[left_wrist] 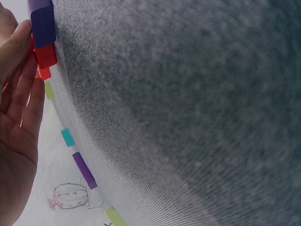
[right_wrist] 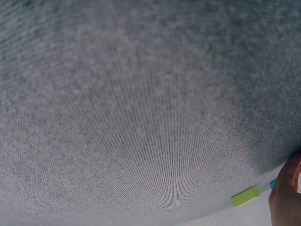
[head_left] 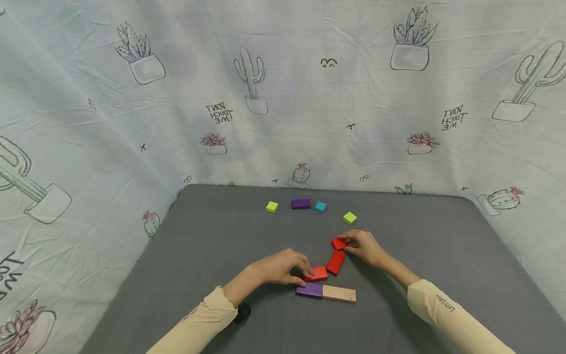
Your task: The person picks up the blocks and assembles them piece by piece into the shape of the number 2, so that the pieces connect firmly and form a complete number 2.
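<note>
Red blocks form a bent line on the grey cloth. My left hand (head_left: 283, 267) curls its fingers over the left end of the lowest red block (head_left: 319, 273), its thumb by the edge of a purple block (head_left: 309, 290). That purple block lies end to end with a plain wooden block (head_left: 339, 294), just below the red one. A second red block (head_left: 336, 262) slants up to the right, untouched. At the line's top, my right hand (head_left: 364, 247) pinches a smaller-looking red block (head_left: 338, 244) between thumb and fingers. The right wrist view shows only part of that hand (right_wrist: 286, 197).
Toward the back of the table (head_left: 221, 231) lie a green block (head_left: 271, 207), another purple block (head_left: 301, 204), a teal block (head_left: 321, 207) and a second green block (head_left: 350, 218). A cactus-print curtain (head_left: 300, 123) hangs behind. Something dark (head_left: 242, 312) sits beneath the left wrist.
</note>
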Demonstrator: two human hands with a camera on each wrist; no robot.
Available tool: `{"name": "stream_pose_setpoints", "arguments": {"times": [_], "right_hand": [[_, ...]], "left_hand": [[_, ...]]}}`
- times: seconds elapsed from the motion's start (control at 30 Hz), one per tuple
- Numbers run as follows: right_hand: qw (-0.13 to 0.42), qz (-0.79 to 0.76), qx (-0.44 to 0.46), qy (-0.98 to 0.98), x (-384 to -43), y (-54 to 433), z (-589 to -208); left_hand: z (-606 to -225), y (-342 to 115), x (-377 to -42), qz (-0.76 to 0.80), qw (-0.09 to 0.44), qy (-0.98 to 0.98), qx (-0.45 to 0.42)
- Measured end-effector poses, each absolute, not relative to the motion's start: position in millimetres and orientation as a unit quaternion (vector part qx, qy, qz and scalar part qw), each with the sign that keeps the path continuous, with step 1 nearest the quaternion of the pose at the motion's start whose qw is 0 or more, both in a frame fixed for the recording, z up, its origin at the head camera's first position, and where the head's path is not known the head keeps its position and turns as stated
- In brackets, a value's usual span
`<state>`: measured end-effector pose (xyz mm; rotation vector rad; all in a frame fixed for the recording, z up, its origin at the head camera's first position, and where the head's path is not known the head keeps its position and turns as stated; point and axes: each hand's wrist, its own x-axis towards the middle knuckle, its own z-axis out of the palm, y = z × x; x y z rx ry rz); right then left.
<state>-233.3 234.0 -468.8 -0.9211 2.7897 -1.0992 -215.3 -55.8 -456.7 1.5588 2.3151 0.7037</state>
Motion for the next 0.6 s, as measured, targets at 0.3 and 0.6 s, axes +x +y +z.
{"name": "stream_pose_setpoints", "arguments": {"times": [0.3,0.6], "right_hand": [[0.007,-0.344,-0.296,0.891,-233.4,235.3,-467.6],[-0.049,-0.325,-0.231,0.916,-240.7,239.6,-436.5]], "left_hand": [[-459.5,-56.0,-216.4,0.236,0.122,0.8,0.538],[-458.9,-55.4,-215.3,0.241,0.121,0.798,0.538]]}}
